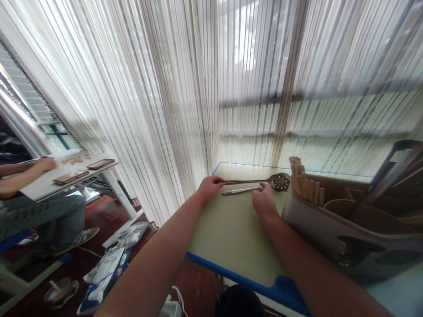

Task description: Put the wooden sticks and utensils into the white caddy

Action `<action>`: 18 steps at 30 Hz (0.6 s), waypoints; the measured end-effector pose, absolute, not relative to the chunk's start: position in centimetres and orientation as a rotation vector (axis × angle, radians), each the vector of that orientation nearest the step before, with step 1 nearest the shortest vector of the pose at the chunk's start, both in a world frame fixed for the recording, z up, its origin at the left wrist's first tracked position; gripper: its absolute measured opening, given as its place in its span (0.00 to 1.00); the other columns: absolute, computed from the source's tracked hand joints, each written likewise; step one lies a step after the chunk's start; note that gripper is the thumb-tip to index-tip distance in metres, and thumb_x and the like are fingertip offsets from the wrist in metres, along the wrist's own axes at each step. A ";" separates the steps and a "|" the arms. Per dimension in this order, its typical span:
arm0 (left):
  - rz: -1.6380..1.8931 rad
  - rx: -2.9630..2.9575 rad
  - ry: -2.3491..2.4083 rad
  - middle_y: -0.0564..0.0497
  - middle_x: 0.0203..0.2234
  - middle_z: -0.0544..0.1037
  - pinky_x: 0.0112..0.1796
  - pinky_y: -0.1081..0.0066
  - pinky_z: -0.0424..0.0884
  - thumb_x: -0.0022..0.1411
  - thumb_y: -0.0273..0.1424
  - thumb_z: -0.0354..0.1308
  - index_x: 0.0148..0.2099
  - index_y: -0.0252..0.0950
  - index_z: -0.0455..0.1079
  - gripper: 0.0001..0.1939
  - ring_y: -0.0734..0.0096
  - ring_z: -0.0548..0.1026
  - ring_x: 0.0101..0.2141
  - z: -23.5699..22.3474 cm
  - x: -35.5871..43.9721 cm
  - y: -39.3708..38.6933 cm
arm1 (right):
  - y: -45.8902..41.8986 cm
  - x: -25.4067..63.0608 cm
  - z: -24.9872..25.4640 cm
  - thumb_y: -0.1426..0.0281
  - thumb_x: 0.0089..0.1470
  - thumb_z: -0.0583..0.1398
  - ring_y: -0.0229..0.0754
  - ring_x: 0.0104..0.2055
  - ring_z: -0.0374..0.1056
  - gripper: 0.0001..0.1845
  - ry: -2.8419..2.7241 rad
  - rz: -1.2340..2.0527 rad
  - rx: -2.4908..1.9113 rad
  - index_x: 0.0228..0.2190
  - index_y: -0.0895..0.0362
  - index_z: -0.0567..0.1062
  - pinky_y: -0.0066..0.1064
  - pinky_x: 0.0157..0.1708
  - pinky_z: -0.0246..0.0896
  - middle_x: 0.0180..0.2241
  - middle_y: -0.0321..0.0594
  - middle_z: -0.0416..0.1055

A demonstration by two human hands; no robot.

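Note:
A slotted spoon (280, 181) with a round, perforated head lies across the far part of the cream table. My left hand (211, 188) pinches the end of its long handle. Nearer to me, a second utensil with a slim metal handle (238, 191) runs almost parallel to it. My right hand (264, 200) closes its fingers around the right part of that utensil, hiding its other end. Just right of this hand stands a divided utensil holder (313, 224), with a bundle of wooden sticks (306, 182) in its left corner.
A dark-handled tool (380, 176) rises from the holder's right side. The table (238, 237) has a blue edge and stands against striped curtains (185, 97). At left, another person's hands (44, 165) rest over a white table (42, 180); bags (109, 264) lie on the floor.

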State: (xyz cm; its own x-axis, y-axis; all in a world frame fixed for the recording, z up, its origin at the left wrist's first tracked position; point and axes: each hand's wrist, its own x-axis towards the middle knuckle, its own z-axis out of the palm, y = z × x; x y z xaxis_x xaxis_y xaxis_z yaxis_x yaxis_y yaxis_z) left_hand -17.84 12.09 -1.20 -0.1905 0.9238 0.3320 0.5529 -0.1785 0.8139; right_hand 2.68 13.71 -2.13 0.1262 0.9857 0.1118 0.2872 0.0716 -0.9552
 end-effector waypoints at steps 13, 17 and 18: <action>1.627 0.910 1.264 0.48 0.26 0.78 0.26 0.76 0.70 0.47 0.31 0.68 0.32 0.32 0.72 0.11 0.75 0.74 0.24 0.4 -17.9 10.8 | 13.5 2.3 -1.2 0.63 0.47 0.53 0.50 0.53 0.63 0.33 -1.187 0.843 -1.327 0.54 0.63 0.59 0.35 0.52 0.55 0.51 0.55 0.66; 1.666 0.770 1.257 0.49 0.25 0.77 0.23 0.79 0.68 0.50 0.27 0.66 0.32 0.32 0.72 0.07 0.76 0.75 0.25 0.1 -18.4 11.1 | 13.6 2.4 -1.2 0.63 0.47 0.53 0.50 0.50 0.64 0.31 -1.178 0.834 -1.321 0.52 0.63 0.61 0.36 0.50 0.55 0.49 0.55 0.66; 1.679 0.740 1.256 0.50 0.24 0.77 0.22 0.80 0.68 0.50 0.27 0.65 0.32 0.32 0.72 0.06 0.77 0.75 0.25 0.1 -18.5 11.2 | 13.5 2.4 -1.1 0.64 0.47 0.53 0.50 0.49 0.64 0.29 -1.175 0.826 -1.319 0.51 0.63 0.62 0.36 0.49 0.56 0.48 0.55 0.67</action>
State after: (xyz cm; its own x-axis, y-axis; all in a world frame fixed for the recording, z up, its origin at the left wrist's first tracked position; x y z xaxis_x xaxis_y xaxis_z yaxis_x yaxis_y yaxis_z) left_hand -18.51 11.16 0.10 -0.4289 0.9022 -0.0449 -0.2978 -0.0944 0.9499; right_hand 2.37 13.52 -1.14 0.2571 0.9518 0.1675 0.1647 0.1276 -0.9780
